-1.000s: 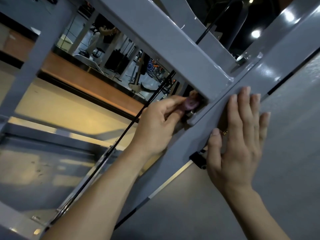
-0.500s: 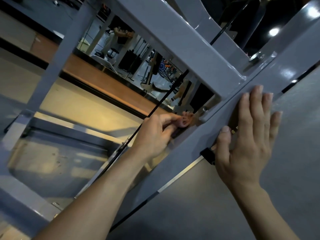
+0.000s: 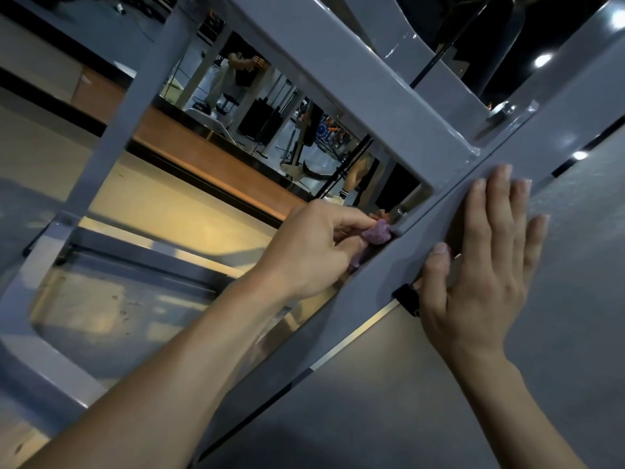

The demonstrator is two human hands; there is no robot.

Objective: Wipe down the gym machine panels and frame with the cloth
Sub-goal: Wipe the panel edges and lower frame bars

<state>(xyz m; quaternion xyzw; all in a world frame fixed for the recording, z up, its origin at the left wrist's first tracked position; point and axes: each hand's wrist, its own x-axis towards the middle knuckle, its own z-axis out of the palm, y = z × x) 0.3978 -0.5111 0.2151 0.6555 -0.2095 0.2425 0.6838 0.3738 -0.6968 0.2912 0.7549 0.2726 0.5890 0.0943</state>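
**Two hands on grey machine frame, one cloth in play**

Left to right.

Upright grey bar (image 3: 135, 106) at far left, slanting; one visible. Behind it, a mirrored wall reflecting gym equipment and one standing person; detail too small to read.

One left hand (image 3: 314, 248), arm reaching up from lower left. Fingers curled, pinching one small purple cloth (image 3: 377, 233); cloth bunched and pressed into the inner corner where the diagonal frame beam (image 3: 338, 62) meets the long crossing beam (image 3: 338, 319). Most of the cloth is hidden under the fingers.

One black cable (image 3: 341, 172) runs just above the left hand.

One small black clip (image 3: 406, 299) on the crossing beam's edge, just beside the right thumb.

One right hand (image 3: 487, 265), fingers straight and slightly apart, palm flat on the grey side panel (image 3: 575, 299), fingertips reaching the beam's edge. Holds nothing.
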